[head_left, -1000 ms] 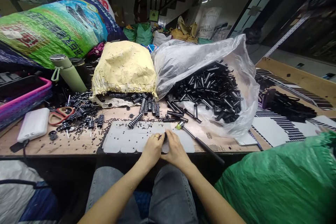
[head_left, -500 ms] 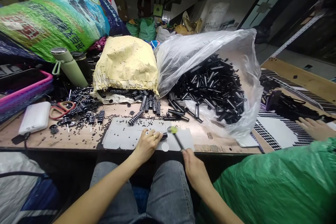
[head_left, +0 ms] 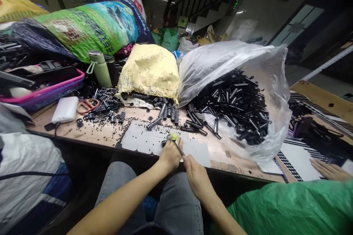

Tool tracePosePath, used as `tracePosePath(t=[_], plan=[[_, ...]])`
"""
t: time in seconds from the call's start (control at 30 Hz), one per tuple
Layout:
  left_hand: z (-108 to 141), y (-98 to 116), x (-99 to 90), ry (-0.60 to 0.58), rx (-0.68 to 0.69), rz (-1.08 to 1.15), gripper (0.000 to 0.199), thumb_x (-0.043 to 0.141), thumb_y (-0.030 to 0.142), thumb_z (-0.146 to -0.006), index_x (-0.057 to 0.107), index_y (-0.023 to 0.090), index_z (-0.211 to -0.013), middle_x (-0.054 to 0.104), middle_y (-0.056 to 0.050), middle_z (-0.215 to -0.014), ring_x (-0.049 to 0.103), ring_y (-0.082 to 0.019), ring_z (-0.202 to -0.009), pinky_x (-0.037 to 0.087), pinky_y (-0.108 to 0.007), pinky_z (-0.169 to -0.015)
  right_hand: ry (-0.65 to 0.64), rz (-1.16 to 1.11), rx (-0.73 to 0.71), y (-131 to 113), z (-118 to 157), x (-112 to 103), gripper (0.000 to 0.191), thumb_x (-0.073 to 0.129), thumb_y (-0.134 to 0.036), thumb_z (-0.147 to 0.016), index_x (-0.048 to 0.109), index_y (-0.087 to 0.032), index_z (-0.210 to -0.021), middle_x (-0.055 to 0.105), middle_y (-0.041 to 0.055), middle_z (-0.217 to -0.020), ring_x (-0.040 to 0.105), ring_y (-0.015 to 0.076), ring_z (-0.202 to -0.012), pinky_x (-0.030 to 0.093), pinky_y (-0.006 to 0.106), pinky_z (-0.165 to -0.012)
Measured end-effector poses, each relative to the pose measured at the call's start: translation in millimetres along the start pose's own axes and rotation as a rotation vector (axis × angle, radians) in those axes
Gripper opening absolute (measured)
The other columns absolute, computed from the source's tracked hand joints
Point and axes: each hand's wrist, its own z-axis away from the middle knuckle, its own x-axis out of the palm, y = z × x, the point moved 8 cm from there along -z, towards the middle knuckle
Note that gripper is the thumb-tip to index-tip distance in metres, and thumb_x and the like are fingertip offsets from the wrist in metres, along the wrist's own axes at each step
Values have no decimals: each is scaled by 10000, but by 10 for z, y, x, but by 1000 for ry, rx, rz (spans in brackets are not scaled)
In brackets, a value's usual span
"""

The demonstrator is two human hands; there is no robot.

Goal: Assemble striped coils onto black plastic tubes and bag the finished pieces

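My right hand point(head_left: 195, 172) is closed around the handle of a small hammer with a yellow-green head point(head_left: 173, 137). The hammer head hangs over my left hand point(head_left: 171, 153), which is closed on a black tube point(head_left: 163, 143), mostly hidden by my fingers. Both hands are at the front of a pale grey sheet point(head_left: 139, 137) dotted with tiny black bits. Ribbed black-and-silver rollers point(head_left: 157, 119) lie just behind the sheet, spilling from a yellow sack point(head_left: 151, 69). Smooth black tubes point(head_left: 234, 99) fill a clear plastic bag point(head_left: 278, 117) to the right.
On the left stand a green flask point(head_left: 102, 71) and a pink-rimmed basket point(head_left: 55, 90). Scissors point(head_left: 88, 105) and a white power bank point(head_left: 65, 109) lie nearer. Another person's hand point(head_left: 329, 169) rests at the far right, beside a green sack point(head_left: 292, 205).
The view has turned left. My left hand has turned, so the tube now shows at its left side, and the hammer head has moved over that hand.
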Motion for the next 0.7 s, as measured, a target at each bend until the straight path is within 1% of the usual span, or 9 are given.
tracePosePath(t=[0.1, 0.17, 0.27, 0.37, 0.43, 0.47, 0.53, 0.63, 0.7], plan=[[-113, -235, -182, 53, -167, 60, 384, 368, 69, -779, 502, 143, -1130, 584, -123, -947, 526, -218, -897, 443, -354, -740, 154, -123, 52, 105, -15, -281, 431, 124, -501, -876, 403, -228, -692, 533, 12, -561, 529, 171, -516, 359, 247, -498], [26, -543, -479, 115, -277, 49, 429, 346, 8, -754, 517, 155, -1119, 586, -106, -869, 534, -200, -810, 453, -322, -675, 191, -128, 93, 232, -25, -404, 433, 146, -526, -864, 400, -231, -673, 535, 11, -556, 526, 173, -517, 364, 249, -499], [708, -1280, -1281, 268, -505, -50, 442, 313, 17, -759, 512, 141, -1135, 561, -130, -887, 525, -226, -802, 455, -366, -673, 195, -20, 157, 541, -44, -468, 423, 182, -535, -853, 423, -234, -679, 569, 17, -594, 549, 189, -559, 371, 260, -526], [1730, -2000, -2340, 508, -932, -417, 351, 318, 160, -803, 536, 161, -1078, 541, -96, -862, 489, -298, -901, 422, -501, -705, 157, 158, 223, 934, -64, -435, 392, 197, -506, -861, 437, -237, -706, 587, 25, -624, 569, 211, -609, 365, 272, -543], [2147, -2155, -2810, 695, -1099, -542, 271, 389, 296, -807, 552, 187, -994, 535, -58, -934, 432, -327, -1018, 355, -565, -785, 117, 303, 281, 1190, -78, -407, 382, 202, -495, -864, 447, -236, -727, 590, 33, -628, 571, 225, -605, 351, 283, -530], [2177, -2158, -2884, 738, -1117, -553, 270, 413, 336, -803, 546, 187, -984, 533, -53, -974, 416, -330, -1048, 335, -571, -815, 102, 371, 304, 1297, -87, -404, 380, 205, -490, -866, 457, -235, -741, 595, 39, -644, 570, 230, -600, 345, 290, -524], [1880, -2084, -2695, 702, -1025, -453, 279, 429, 344, -808, 533, 171, -1000, 542, -74, -1015, 443, -301, -1038, 349, -522, -855, 104, 471, 304, 1425, -123, -431, 369, 227, -469, -869, 484, -226, -763, 607, 57, -709, 575, 236, -637, 350, 300, -535], [939, -1774, -1784, 402, -702, -122, 281, 449, 272, -806, 534, 124, -1029, 584, -119, -966, 526, -238, -914, 425, -385, -815, 178, 515, 180, 1372, -235, -520, 309, 310, -402, -867, 527, -192, -805, 604, 87, -813, 563, 239, -795, 386, 317, -634], [461, -1525, -1184, 232, -582, -31, 289, 484, 238, -780, 544, 101, -1028, 592, -137, -928, 529, -253, -900, 434, -378, -778, 244, 497, 80, 1228, -347, -582, 280, 339, -354, -867, 540, -159, -879, 596, 105, -883, 535, 236, -877, 388, 326, -717]])
